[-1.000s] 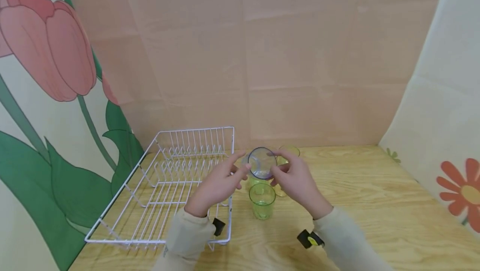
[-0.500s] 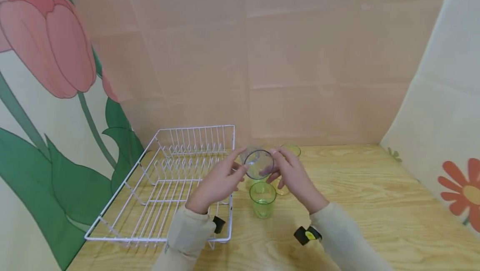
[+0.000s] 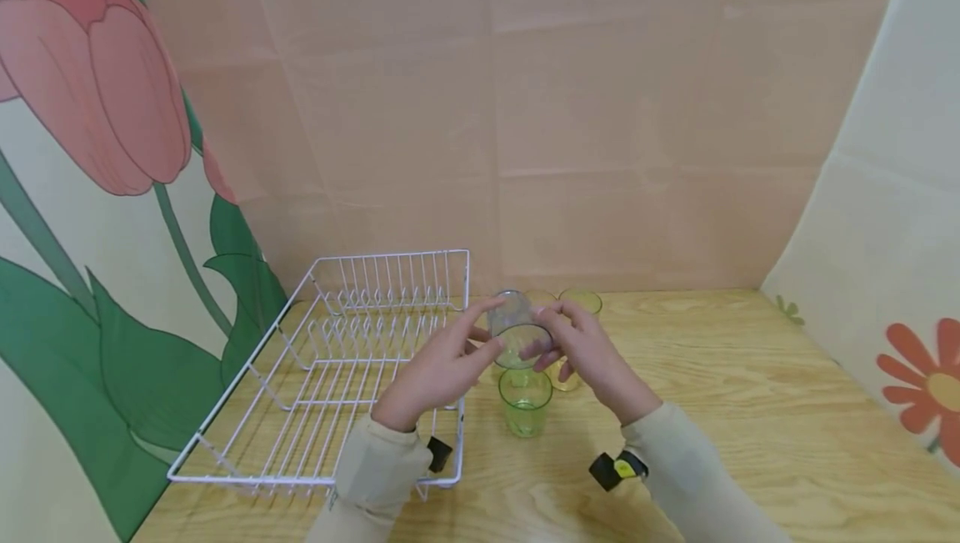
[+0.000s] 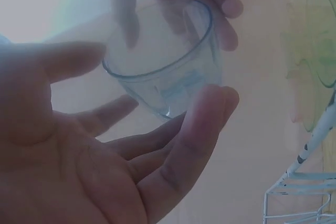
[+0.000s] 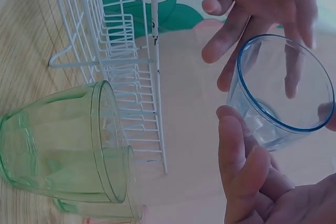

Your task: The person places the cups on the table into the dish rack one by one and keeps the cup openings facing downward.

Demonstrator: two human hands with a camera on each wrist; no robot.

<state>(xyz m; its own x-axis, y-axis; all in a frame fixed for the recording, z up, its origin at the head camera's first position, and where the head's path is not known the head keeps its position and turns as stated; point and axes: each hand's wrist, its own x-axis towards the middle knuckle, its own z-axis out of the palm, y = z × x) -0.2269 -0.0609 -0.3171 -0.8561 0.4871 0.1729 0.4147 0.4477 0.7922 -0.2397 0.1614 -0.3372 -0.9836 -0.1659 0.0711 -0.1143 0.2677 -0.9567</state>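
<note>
- Progress: blue-rimmed glass (image 5: 273, 95) is held off the table (image 3: 712, 368) between both hands; pick-up judged done, set-down not yet done.
- Left hand (image 3: 442, 364): fingers are spread around the glass body, thumb laid at the rim; loosely cupped.
- Right hand (image 3: 585, 351): the glass is pinched from its right side, thumb near the rim, fingers against the outer wall.
- Glass is tilted, mouth toward the wearer, base away.
- Remaining, by the look of it: front green glass (image 3: 525, 409) is stood upright just nearside of the grip; second green glass (image 5: 89, 208) is partly hidden behind it; yellow glass (image 3: 588, 305) is half covered beyond the right hand. Full count can't be told.
- Edges: white rack (image 3: 285, 485) is set left of the grip; its raised side rail could be clipped by a low leftward move.
- Pink backdrop (image 3: 600, 126) stands beyond the grip; reach there judged limited.
- Room: widest stretch is found right of the right hand; straight down judged risky, glasses close.
</note>
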